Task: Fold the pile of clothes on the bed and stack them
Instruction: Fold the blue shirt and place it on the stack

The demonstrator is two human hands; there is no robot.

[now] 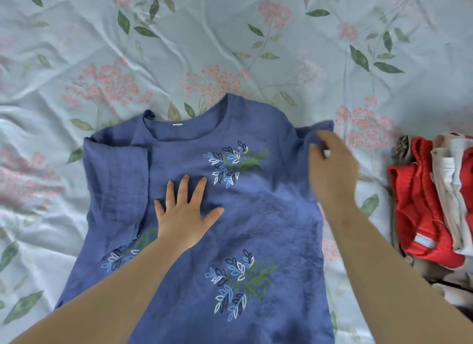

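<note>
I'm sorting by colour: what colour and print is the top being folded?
The blue top has white, blue and green leaf sprigs; head view.

The person shows only as two forearms and hands, bare from the lower picture edge to the fingertips, the left hand [184, 215] sharp and the right hand [330, 169] too blurred for finer detail.

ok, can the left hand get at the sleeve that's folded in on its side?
Probably yes. The left hand lies flat on the blue top, right beside the folded sleeve, with only bare fabric between them and nothing lying over the sleeve.
</note>
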